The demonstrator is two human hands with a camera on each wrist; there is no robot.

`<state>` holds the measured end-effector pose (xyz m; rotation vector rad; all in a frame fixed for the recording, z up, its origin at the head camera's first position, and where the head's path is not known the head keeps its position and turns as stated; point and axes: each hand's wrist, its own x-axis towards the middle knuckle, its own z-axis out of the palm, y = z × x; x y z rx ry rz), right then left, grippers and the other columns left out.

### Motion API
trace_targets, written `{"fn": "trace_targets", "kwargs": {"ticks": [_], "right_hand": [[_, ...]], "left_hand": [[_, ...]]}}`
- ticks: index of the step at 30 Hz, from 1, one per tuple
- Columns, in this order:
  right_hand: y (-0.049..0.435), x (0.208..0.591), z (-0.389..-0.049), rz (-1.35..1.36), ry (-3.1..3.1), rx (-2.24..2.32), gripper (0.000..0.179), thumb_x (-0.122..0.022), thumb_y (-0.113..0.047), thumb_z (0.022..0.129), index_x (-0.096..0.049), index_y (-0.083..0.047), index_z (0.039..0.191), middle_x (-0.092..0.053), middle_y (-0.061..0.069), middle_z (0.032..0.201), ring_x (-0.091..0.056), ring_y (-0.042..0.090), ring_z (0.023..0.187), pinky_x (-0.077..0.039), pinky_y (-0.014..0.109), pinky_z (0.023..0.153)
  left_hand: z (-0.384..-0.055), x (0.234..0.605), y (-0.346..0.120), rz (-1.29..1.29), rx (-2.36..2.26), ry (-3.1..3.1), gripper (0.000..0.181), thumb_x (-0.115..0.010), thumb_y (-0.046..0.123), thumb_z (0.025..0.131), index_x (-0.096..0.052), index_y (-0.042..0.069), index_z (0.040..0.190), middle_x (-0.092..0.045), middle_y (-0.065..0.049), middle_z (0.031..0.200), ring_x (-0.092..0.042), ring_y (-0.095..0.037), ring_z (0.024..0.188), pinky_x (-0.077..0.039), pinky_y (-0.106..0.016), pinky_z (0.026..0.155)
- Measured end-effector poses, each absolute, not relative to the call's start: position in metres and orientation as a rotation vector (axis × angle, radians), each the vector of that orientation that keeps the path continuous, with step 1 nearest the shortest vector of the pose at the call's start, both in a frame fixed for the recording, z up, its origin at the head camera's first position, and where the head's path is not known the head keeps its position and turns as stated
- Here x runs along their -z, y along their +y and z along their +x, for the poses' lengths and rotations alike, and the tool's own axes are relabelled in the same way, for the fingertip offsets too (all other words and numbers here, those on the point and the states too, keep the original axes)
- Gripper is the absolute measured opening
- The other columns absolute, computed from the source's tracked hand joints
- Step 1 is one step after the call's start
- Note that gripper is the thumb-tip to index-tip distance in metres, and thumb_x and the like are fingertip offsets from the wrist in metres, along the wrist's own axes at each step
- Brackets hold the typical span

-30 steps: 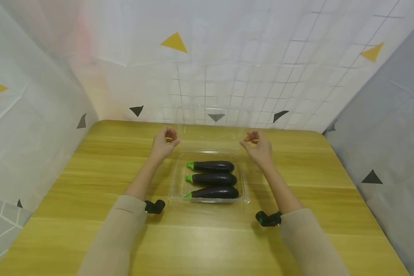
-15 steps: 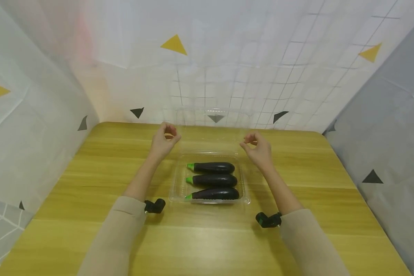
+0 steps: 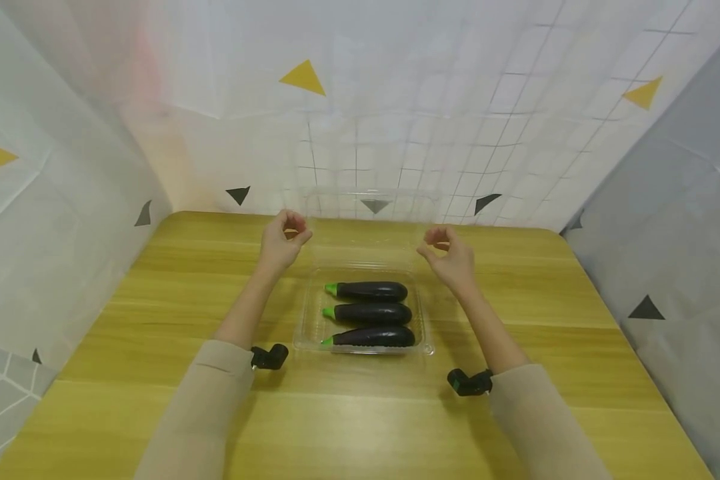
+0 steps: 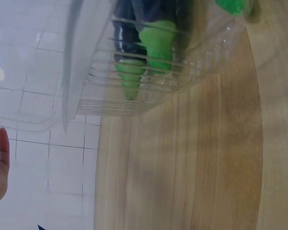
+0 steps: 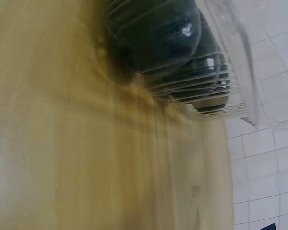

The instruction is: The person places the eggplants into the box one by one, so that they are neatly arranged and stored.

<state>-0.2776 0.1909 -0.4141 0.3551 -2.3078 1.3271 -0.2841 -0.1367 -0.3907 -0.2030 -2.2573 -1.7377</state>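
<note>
In the head view a clear plastic clamshell box (image 3: 300, 333) stands in the middle of the table with its lid (image 3: 369, 230) raised at the back. Three dark eggplants (image 3: 375, 313) with green stem ends lie side by side in its base, stems to the left. My left hand (image 3: 282, 241) pinches the lid's left edge between thumb and fingers. On the opposite side, my right hand (image 3: 451, 257) pinches the right edge the same way. Both wrist views show the ribbed box wall, with the hands only partly in frame; the exact fingertip contact is hard to see through the clear plastic.
The wooden table (image 3: 174, 320) carries the box. A white curtain (image 3: 228, 133) with grid lines and triangles hangs behind its far edge, and grey sheeting (image 3: 672, 220) stands along the right side. A small black camera (image 3: 270, 357) sits on each wrist.
The lid's upper edge has dropped slightly in the head view and looks a little wider. Both hands stay at its sides with only slight movement. The eggplants keep their places.
</note>
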Motion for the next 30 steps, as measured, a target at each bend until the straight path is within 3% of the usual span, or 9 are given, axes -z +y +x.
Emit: {"fn": "trace_targets", "kwargs": {"ticks": [6, 12, 17, 21, 25, 30], "right_hand": [[0.19, 0.402, -0.28, 0.426, -2.217, -1.345, 0.039, -0.076, 0.012, 0.075, -0.056, 0.003, 0.106, -0.062, 0.016, 0.093, -0.06, 0.026, 0.089, -0.055, 0.042, 0.081], [0.188, 0.395, -0.28, 0.394, -2.237, -1.345, 0.034, -0.073, 0.013, 0.077, -0.056, 0.003, 0.105, -0.062, 0.015, 0.089, -0.059, 0.021, 0.085, -0.056, 0.027, 0.075], [0.179, 0.38, -0.265, 0.443, -2.209, -1.377, 0.03, -0.069, 0.019, 0.077, -0.054, 0.011, 0.102, -0.06, 0.024, 0.087, -0.059, 0.032, 0.083, -0.055, 0.022, 0.068], [0.173, 0.369, -0.255, 0.457, -2.203, -1.36, 0.029, -0.067, 0.021, 0.076, -0.052, 0.014, 0.101, -0.059, 0.027, 0.087, -0.058, 0.037, 0.082, -0.053, 0.019, 0.067], [0.173, 0.365, -0.252, 0.454, -2.212, -1.369, 0.03, -0.067, 0.021, 0.076, -0.052, 0.015, 0.101, -0.059, 0.027, 0.087, -0.057, 0.038, 0.083, -0.054, 0.022, 0.069], [0.174, 0.36, -0.249, 0.47, -2.21, -1.366, 0.036, -0.07, 0.019, 0.075, -0.053, 0.011, 0.106, -0.058, 0.023, 0.09, -0.058, 0.034, 0.087, -0.057, 0.034, 0.074]], "left_hand": [[-0.285, 0.392, -0.137, -0.199, 1.743, -2.243, 0.021, -0.07, -0.006, 0.084, -0.054, -0.002, 0.097, -0.055, -0.008, 0.089, -0.055, -0.02, 0.091, -0.051, -0.033, 0.085], [-0.285, 0.391, -0.138, -0.242, 1.757, -2.227, 0.024, -0.069, -0.009, 0.083, -0.052, -0.003, 0.098, -0.054, -0.01, 0.09, -0.054, -0.021, 0.091, -0.051, -0.031, 0.082], [-0.285, 0.385, -0.138, -0.324, 1.76, -2.167, 0.027, -0.068, -0.011, 0.083, -0.049, -0.006, 0.101, -0.053, -0.014, 0.092, -0.053, -0.023, 0.092, -0.049, -0.033, 0.083], [-0.284, 0.376, -0.138, -0.354, 1.764, -2.128, 0.026, -0.068, -0.01, 0.084, -0.049, -0.003, 0.1, -0.053, -0.009, 0.092, -0.053, -0.02, 0.091, -0.048, -0.033, 0.084], [-0.281, 0.37, -0.137, -0.337, 1.776, -2.134, 0.024, -0.068, -0.009, 0.084, -0.05, -0.002, 0.098, -0.053, -0.006, 0.09, -0.053, -0.018, 0.09, -0.049, -0.032, 0.085], [-0.278, 0.369, -0.138, -0.307, 1.808, -2.151, 0.023, -0.068, -0.01, 0.084, -0.051, -0.005, 0.1, -0.054, -0.011, 0.092, -0.053, -0.02, 0.091, -0.049, -0.035, 0.088]]}}
